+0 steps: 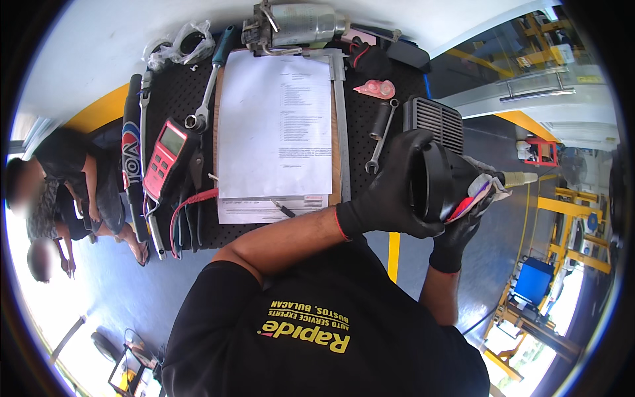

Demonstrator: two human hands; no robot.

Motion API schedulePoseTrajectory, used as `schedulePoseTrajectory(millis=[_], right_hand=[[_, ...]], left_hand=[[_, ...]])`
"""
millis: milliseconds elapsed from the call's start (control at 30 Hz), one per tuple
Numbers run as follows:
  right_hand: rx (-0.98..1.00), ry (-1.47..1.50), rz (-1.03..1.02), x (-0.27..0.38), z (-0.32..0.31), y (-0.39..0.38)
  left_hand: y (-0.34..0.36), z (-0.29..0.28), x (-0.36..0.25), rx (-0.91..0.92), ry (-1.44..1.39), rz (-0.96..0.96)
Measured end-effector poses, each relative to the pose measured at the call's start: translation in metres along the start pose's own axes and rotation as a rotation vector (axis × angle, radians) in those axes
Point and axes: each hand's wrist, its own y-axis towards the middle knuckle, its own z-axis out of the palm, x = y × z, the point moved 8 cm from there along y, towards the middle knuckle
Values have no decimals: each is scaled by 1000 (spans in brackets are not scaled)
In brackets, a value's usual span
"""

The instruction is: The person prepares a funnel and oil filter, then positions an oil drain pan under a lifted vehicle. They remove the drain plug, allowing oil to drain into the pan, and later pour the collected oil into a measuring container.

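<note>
Both of my hands wear black gloves and meet at the right of the bench. My left hand [393, 182] is wrapped round the near side of a black, round-rimmed hollow part [440, 182]; what kind of part it is I cannot make out. Against the far side of that part, my right hand [463, 228] is closed on a crumpled cloth [479, 195] in white, red and blue. A pale cone-shaped tip [519, 179] sticks out past the cloth. Just beyond my left hand stands a dark, ribbed box-like piece [434, 122]; whether it joins the round part is hidden.
Papers [274, 126] lie on a clipboard, with a pen [284, 209] on them. Left of these are a red multimeter [169, 159], a ratchet [208, 92] and a long bar. A combination wrench [382, 135], pink correction tape [376, 88] and metal canister [304, 25] lie beyond. Two people are far left.
</note>
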Motion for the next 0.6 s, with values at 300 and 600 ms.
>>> schedulePoseTrajectory(millis=[300, 600], right_hand=[[-255, 170, 69, 16, -4, 30], [-116, 1128, 443, 6, 54, 17]], left_hand=[[0, 7, 24, -17, -625, -381], [0, 7, 26, 44, -601, -350]])
